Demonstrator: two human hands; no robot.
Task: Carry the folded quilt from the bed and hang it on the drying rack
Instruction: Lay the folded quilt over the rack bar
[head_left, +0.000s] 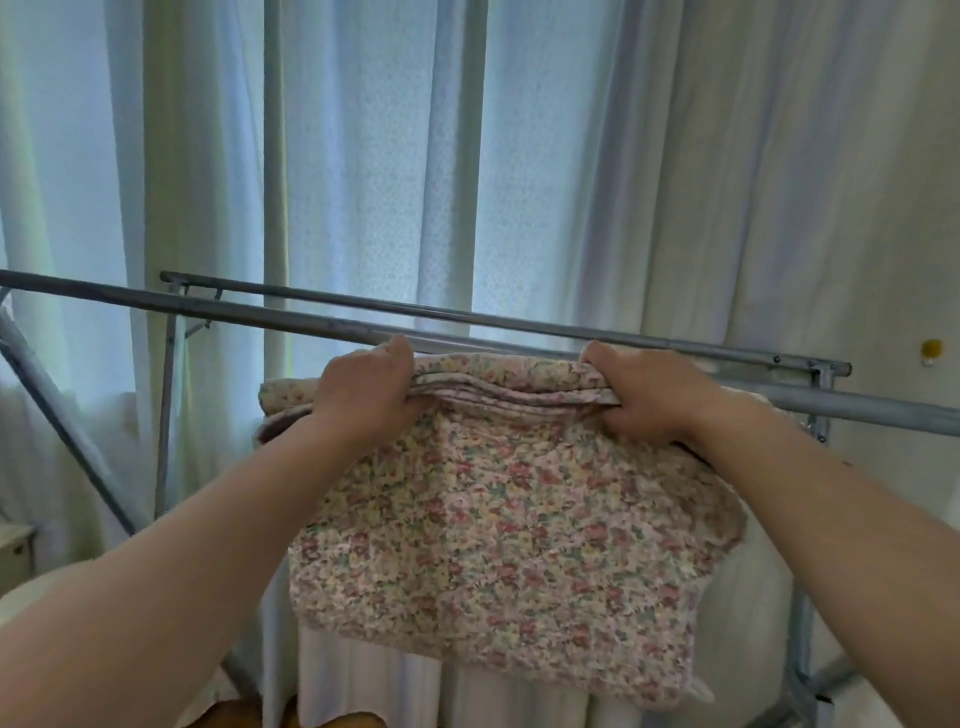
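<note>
The folded quilt (498, 525), pale with small pink and yellow flowers, hangs in front of me at chest height. My left hand (363, 395) grips its upper folded edge on the left, thumb on top. My right hand (644, 395) grips the same edge on the right. The quilt's top edge sits just at the near grey bar of the metal drying rack (218, 309), and its body hangs down on my side. A second rack bar runs parallel behind it. Whether the quilt rests on the bar cannot be told.
Sheer white curtains (374, 171) cover the window behind the rack. The rack's slanted legs (57, 410) stand at left and its upright post (810, 597) at right. A small yellow hook (931, 349) is on the right wall.
</note>
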